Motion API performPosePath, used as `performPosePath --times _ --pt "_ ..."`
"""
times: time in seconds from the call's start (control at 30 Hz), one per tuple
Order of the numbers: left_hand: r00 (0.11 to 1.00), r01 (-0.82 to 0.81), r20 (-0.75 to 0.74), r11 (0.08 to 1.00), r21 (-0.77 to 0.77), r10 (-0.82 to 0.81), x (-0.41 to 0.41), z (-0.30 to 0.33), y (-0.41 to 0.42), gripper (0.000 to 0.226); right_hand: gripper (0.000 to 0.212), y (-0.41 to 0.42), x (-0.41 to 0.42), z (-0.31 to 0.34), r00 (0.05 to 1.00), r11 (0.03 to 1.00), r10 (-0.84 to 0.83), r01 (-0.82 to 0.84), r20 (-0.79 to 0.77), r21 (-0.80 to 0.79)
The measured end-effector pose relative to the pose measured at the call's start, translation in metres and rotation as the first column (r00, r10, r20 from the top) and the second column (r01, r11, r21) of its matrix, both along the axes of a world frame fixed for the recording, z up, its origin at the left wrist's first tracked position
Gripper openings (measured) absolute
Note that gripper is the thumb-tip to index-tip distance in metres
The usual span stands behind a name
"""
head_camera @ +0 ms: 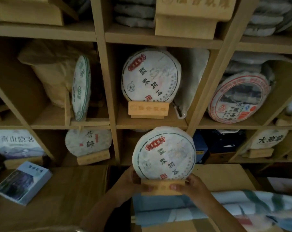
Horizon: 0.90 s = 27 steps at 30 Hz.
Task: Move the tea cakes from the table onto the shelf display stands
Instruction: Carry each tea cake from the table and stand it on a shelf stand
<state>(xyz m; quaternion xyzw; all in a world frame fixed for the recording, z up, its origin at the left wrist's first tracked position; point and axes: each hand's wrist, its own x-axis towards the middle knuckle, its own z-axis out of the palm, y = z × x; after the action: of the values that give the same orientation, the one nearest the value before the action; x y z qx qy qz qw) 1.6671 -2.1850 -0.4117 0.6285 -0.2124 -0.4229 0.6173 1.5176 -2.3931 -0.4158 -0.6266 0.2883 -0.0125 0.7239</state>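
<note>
Wooden stand (pixel 162 187), seemingly carrying tea cake (pixel 164 154), gripped by both hands.

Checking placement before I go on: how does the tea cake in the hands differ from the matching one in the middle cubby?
The held tea cake sits on a wooden stand gripped by the left hand and right hand, in front of the shelf. The shelved tea cake rests on its own stand inside the cubby, untouched. Both share the same wrapper design and stand upright.

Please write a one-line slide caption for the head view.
Both hands, left and right, hold a wooden stand carrying an upright tea cake before the shelf.
</note>
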Motion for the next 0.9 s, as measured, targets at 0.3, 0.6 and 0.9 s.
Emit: performPosePath --times 0.3,0.6,0.9 --pt "0.999 -0.039 0.004 0.999 0.024 0.039 0.047 -0.054 -0.013 0.087 0.066 -0.010 0.047 -0.039 0.999 0.994 0.044 -0.041 0.027 -0.097" --pt "0.999 -0.040 -0.008 0.998 0.041 0.040 0.069 -0.085 -0.012 0.075 0.068 -0.014 0.073 -0.075 0.995 0.987 0.095 -0.097 -0.028 -0.125" --pt "0.996 -0.089 -0.026 0.996 0.015 0.090 0.085 -0.084 -0.028 0.075 0.052 -0.030 0.096 -0.065 0.996 0.986 0.091 -0.089 0.004 -0.142"
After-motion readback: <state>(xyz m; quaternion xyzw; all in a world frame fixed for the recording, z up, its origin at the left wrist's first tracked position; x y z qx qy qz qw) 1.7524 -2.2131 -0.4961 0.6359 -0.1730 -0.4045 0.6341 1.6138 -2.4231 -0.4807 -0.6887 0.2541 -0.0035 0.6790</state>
